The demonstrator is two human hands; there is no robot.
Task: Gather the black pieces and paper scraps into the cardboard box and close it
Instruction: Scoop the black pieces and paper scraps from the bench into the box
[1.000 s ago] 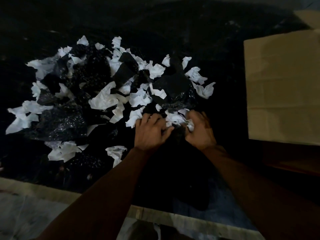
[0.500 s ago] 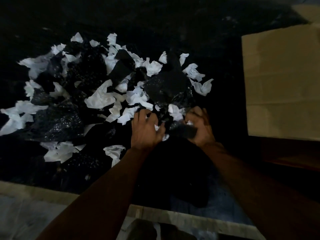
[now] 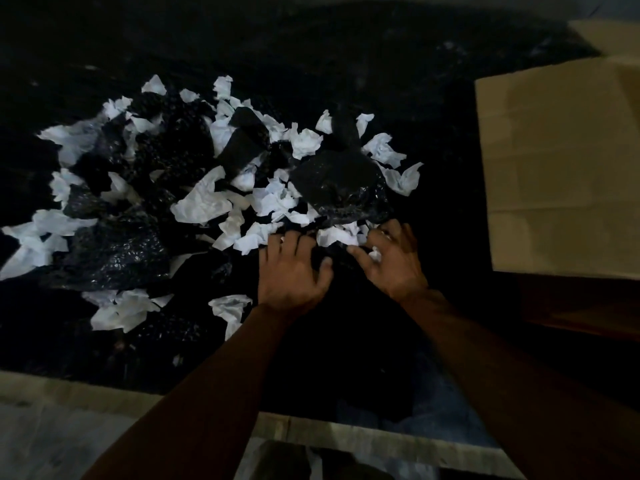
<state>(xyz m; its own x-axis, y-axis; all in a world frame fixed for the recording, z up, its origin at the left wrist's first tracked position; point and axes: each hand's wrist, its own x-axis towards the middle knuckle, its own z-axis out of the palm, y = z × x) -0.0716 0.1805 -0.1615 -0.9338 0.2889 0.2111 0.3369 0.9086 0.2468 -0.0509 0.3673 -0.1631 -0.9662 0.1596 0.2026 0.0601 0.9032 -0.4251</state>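
Paper scraps [image 3: 202, 202] and black pieces [image 3: 332, 181] lie in one heap, from 9 to 12 o'clock of the hands. Half a second ago the hands were bunched together on a bundle; now they are apart. The left hand [image 3: 292, 268] rests flat with its fingers spread. The right hand [image 3: 393, 258] shows a scrap at its palm, but I cannot tell its grip. The cardboard box [image 3: 561, 168] waits at 2 o'clock, so this handful probably needs a new grasp.

A wide black surface [image 3: 346, 57], faintly flecked and dimly lit, fills most of the view. A pale beige strip [image 3: 69, 389] borders its near edge, with mottled grey flooring [image 3: 52, 445] below that. At the right lies a reddish-brown wooden board [image 3: 581, 306], partly in shadow.
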